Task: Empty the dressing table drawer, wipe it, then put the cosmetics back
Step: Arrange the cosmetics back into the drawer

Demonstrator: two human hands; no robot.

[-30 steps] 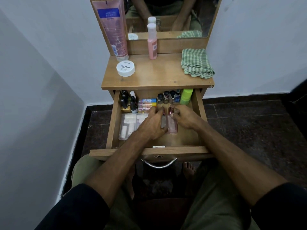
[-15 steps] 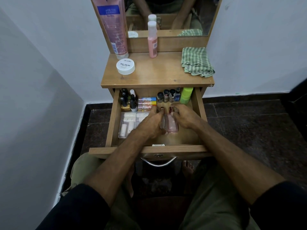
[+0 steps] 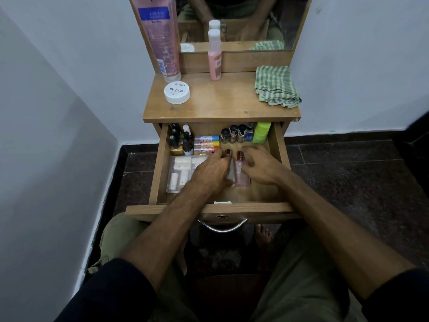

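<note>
The wooden drawer [image 3: 160, 163] stands pulled open under the table top. In its middle lie two clear pink bottles [image 3: 241, 173] with dark red caps, side by side. My left hand [image 3: 209, 175] grips the left bottle and my right hand [image 3: 262, 166] grips the right one. At the drawer's back stand dark nail polish bottles [image 3: 180, 140], three coloured tubes [image 3: 206, 142], small jars [image 3: 235, 133] and a green container [image 3: 261, 132]. A clear plastic case [image 3: 180, 173] with white items lies at the left, partly hidden by my left hand.
On the table top [image 3: 220, 103] sit a white nail polish remover tub [image 3: 177, 92], a tall pink tube [image 3: 160, 36], a pink bottle [image 3: 214, 54] and a folded green checked cloth [image 3: 276, 89]. A mirror [image 3: 243, 19] rises behind. White walls flank both sides.
Both hands stay on the two pink bottles in the drawer's middle; they have shifted them only slightly. The view has moved a little closer.
</note>
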